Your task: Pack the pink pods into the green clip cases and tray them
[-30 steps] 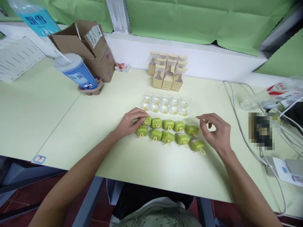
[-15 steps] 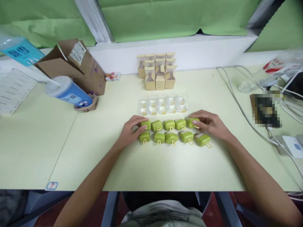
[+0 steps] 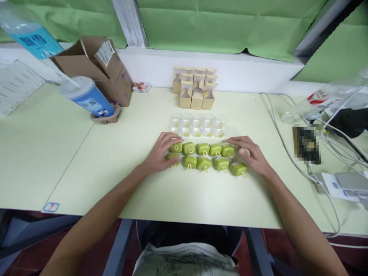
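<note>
Two rows of small glossy green rounded cases (image 3: 204,148), each with a pale yellow loop, lie on the table in front of me. My left hand (image 3: 159,153) rests open at the left end of the rows. Its fingers reach behind the left case of the far row, and its thumb lies over the left case (image 3: 173,157) of the near row. At the other end, my right hand (image 3: 253,153) is open, fingertips just behind the right case (image 3: 228,150) of the far row and thumb apart from it. Behind the cases stand two rows of clear plastic containers (image 3: 197,122) with yellow marks.
Open small cardboard boxes (image 3: 196,100) stand against the back wall. To the left are a large carton (image 3: 119,86), a blue cup (image 3: 96,101) in a holder and a tilted bottle (image 3: 37,40). Cables (image 3: 283,138) and a clear bottle (image 3: 313,101) lie to the right.
My right thumb has lifted off the right case of the far row. My left thumb has moved from the far row's left case down to the near row's. The view has shifted slightly.
</note>
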A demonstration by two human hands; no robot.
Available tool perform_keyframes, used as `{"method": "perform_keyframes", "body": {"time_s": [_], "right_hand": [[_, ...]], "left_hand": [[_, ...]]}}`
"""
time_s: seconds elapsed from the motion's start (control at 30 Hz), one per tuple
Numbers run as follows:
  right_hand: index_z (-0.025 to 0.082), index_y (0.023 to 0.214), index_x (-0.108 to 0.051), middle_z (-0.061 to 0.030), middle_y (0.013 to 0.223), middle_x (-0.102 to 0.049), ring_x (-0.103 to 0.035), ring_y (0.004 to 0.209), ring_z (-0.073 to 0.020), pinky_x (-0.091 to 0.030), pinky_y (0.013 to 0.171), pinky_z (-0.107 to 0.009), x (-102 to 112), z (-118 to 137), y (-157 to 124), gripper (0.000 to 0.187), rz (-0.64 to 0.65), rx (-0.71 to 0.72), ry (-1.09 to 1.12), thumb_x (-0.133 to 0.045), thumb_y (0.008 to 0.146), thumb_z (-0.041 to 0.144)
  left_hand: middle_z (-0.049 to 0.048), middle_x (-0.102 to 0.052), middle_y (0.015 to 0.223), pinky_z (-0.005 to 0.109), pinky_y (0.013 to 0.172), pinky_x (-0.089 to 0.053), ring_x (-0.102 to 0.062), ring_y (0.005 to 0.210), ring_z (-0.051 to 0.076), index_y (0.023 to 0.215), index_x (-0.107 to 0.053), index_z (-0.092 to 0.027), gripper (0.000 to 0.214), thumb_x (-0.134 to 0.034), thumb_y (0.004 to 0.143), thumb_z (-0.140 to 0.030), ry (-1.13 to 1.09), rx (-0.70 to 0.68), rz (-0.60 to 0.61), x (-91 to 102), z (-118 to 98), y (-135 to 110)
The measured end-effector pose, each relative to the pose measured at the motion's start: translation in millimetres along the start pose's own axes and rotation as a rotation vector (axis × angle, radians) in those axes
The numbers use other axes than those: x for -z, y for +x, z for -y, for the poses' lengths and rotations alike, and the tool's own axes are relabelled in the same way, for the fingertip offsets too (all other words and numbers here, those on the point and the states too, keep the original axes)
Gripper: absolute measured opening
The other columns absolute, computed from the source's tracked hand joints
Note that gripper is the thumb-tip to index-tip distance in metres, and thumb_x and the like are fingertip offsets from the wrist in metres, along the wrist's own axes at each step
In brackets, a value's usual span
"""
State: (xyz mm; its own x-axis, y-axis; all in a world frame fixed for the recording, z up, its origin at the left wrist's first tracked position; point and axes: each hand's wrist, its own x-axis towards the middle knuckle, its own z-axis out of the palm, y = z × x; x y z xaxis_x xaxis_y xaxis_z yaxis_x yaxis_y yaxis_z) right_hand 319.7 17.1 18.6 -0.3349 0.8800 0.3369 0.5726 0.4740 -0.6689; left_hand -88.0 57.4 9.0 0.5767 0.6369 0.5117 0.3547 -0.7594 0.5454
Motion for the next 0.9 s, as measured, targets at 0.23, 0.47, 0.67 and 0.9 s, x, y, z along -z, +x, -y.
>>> {"method": "perform_keyframes", "body": {"time_s": [0.23, 0.47, 0.67, 0.9], "right_hand": [[0.031, 0.175, -0.035, -0.0202, 0.174, -0.040, -0.044, 0.155, -0.0462, -0.048, 0.120, -0.069, -24, 31, -14, 0.097, 0.188, 0.305, -0.420, -0.076, 0.095, 0.068], [0.030, 0.166, -0.051, -0.0178, 0.173, -0.042, -0.051, 0.144, -0.0420, -0.050, 0.117, -0.066, -51, 35, -2, 0.070, 0.106, 0.298, -0.426, -0.070, 0.104, 0.054], [0.036, 0.164, -0.056, -0.0133, 0.169, -0.050, -0.051, 0.144, -0.0399, -0.048, 0.114, -0.064, -60, 42, 5, 0.062, 0.113, 0.283, -0.454, -0.061, 0.107, 0.062], [0.035, 0.165, -0.054, -0.0148, 0.171, -0.049, -0.048, 0.151, -0.0404, -0.037, 0.124, -0.070, -55, 45, -2, 0.068, 0.108, 0.268, -0.485, -0.058, 0.106, 0.068]], "left_hand": [[0.0187, -0.061, 0.159, 0.062, 0.122, -0.043, -0.055, 0.147, 0.040, 0.162, -0.049, -0.026, 0.086, -0.069, 0.095, -0.076, 0.382, -0.237, 0.083, -24.1, -29, 3], [0.0208, -0.055, 0.165, 0.063, 0.127, -0.042, -0.055, 0.151, 0.040, 0.151, -0.060, -0.022, 0.062, -0.066, 0.103, -0.061, 0.579, -0.225, 0.199, -28.4, -34, 3], [0.0217, -0.061, 0.157, 0.063, 0.125, -0.045, -0.059, 0.147, 0.038, 0.136, -0.069, -0.020, 0.044, -0.067, 0.105, -0.052, 0.552, -0.256, 0.175, -18.2, -35, 2], [0.0220, -0.052, 0.165, 0.066, 0.127, -0.039, -0.052, 0.152, 0.040, 0.152, -0.060, -0.025, 0.064, -0.066, 0.102, -0.065, 0.449, -0.225, 0.225, -13.4, -34, 2]]}}
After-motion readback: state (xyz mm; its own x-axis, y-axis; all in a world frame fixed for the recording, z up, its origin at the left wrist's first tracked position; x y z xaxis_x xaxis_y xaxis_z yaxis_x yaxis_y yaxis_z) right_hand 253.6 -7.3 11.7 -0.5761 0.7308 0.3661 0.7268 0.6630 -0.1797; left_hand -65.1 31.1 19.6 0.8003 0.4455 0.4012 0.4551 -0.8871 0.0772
